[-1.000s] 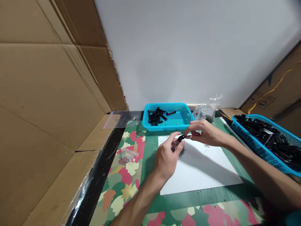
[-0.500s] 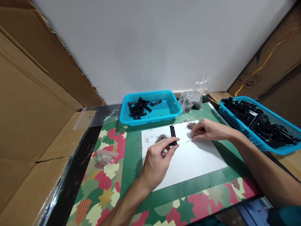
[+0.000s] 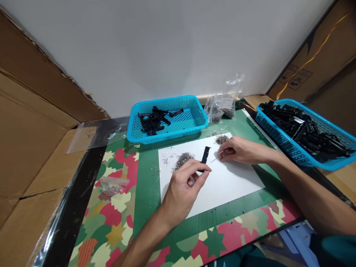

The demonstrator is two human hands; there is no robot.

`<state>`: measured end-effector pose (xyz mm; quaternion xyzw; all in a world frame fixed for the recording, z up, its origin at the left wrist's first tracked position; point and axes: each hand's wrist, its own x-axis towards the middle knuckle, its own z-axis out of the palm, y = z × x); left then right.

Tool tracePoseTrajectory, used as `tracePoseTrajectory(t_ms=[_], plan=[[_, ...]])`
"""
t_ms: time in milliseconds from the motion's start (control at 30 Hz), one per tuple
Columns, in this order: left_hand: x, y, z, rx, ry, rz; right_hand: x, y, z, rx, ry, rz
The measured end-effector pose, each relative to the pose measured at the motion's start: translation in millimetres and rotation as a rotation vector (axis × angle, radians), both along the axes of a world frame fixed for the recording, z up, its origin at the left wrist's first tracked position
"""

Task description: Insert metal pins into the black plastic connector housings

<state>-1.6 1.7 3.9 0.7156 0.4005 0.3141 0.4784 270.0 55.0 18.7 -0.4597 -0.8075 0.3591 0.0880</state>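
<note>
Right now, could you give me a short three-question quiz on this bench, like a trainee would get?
1. True or false: the left hand holds a black clip.
2. Which basket is fuller: the back basket or the right basket?
3. What lies under the right hand: A) white sheet, B) cardboard, C) basket?

Key: 1 true; 2 the right basket; 3 A.

Two hands are counted: left hand (image 3: 182,189), right hand (image 3: 236,149). Two blue baskets: one at the back (image 3: 194,124), one at the right (image 3: 280,141). One black clip (image 3: 205,156) is held. One white sheet (image 3: 230,181) is seen. Two larger heaps of small metal springs: (image 3: 182,159) and (image 3: 221,139). Three clear bags: (image 3: 222,107), (image 3: 112,183), (image 3: 83,137).
</note>
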Motion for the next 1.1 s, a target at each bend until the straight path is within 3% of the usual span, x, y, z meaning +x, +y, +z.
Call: tracePoseTrajectory(t_ms=[300,533,733,867,967,1100], plan=[[0.5,-0.4,-1.8,-0.024,0.003,0.028,-11.4,-8.5,1.7,0.018,0.032,0.075],[2.6,-1.3,3.1,-0.13,-0.048,0.082,-18.9,-17.1,7.3,-0.035,0.336,0.001],[5.6,-2.3,3.9,-0.409,-0.198,0.046,-37.2,-30.7,9.7,0.235,0.47,0.014],[4.7,-3.1,2.1,-0.437,-0.224,0.048,-41.4,-33.3,8.5,0.329,0.461,0.069],[4.6,-3.8,3.3,-0.394,-0.203,0.064,-40.9,-34.0,9.4,0.27,0.434,0.026],[5.9,-4.6,6.7,-0.307,-0.146,0.111,-43.9,-36.0,6.6,0.125,0.45,-0.137]])
